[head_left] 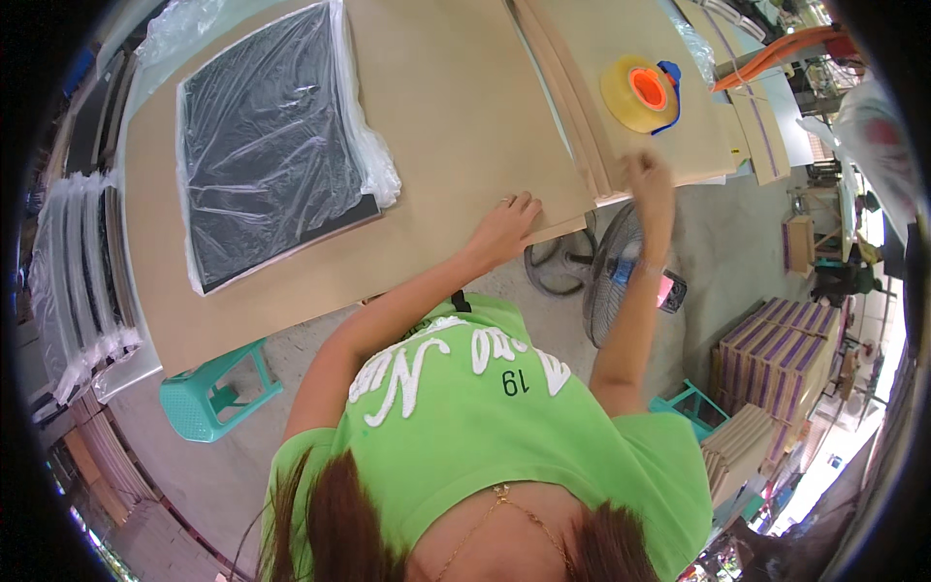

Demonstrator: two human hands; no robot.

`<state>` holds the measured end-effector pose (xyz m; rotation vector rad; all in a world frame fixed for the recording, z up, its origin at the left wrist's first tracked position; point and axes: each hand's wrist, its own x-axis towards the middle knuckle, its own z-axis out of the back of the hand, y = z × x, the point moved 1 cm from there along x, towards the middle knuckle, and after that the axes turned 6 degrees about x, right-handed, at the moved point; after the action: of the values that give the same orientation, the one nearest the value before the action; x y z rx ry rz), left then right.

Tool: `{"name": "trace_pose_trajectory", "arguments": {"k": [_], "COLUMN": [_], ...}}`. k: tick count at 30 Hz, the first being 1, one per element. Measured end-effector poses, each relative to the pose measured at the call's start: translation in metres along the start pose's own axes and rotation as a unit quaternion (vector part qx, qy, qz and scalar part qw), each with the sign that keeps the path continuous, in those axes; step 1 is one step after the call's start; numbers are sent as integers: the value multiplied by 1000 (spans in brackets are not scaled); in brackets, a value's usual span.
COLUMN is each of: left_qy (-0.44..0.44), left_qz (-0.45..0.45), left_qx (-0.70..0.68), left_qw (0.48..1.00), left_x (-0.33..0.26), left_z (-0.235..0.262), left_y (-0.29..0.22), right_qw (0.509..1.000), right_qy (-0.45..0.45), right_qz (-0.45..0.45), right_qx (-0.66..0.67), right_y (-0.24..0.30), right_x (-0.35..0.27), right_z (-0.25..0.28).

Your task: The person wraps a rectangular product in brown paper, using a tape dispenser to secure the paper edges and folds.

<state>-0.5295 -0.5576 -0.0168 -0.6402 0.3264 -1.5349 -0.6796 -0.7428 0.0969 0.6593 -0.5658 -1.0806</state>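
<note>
My left hand (506, 229) lies on the near edge of a large brown cardboard sheet (456, 126), its fingers stretched over the surface. Left of it on the cardboard rests a flat dark panel (272, 145) wrapped in clear plastic. My right hand (648, 177) is raised at the near edge of more cardboard on the right, its fingers smeared by motion. Just beyond that hand sits a wide roll of yellowish clear tape (626, 95) with an orange core and a blue piece at its side. Folded cardboard strips (567, 107) run between the two hands.
A standing fan (616, 276) is below the table edge by my right forearm. A teal stool (208, 400) stands at the near left. Plastic-wrapped panels (78, 276) are stacked along the left side. Strapped cardboard bundles (776, 354) stand on the floor at right.
</note>
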Motion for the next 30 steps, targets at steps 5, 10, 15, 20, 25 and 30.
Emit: {"name": "trace_pose_trajectory", "arguments": {"k": [5, 10, 15, 20, 25, 30], "left_qy": [-40, -69, -67, -33, -21, 1], "left_qz": [-47, -80, -100, -27, 121, 160], "left_qx": [9, 63, 39, 7, 98, 120], "left_qw": [998, 992, 992, 999, 988, 980], "left_x": [-24, -48, -50, -98, -162, -180], "left_z": [3, -4, -9, 17, 68, 73], "left_y": [-2, 4, 13, 18, 37, 50], "right_qw": [918, 853, 839, 887, 847, 822], "right_qy": [12, -158, -184, -132, -122, -83], "right_qz": [-266, -245, -225, -244, -250, -257], "right_qx": [293, 433, 460, 369, 453, 502], "right_y": [-47, -61, -48, -59, -80, -78], "right_x": [-101, -125, -122, -128, -131, -127], "right_z": [-78, -112, -114, -111, -115, -115]}}
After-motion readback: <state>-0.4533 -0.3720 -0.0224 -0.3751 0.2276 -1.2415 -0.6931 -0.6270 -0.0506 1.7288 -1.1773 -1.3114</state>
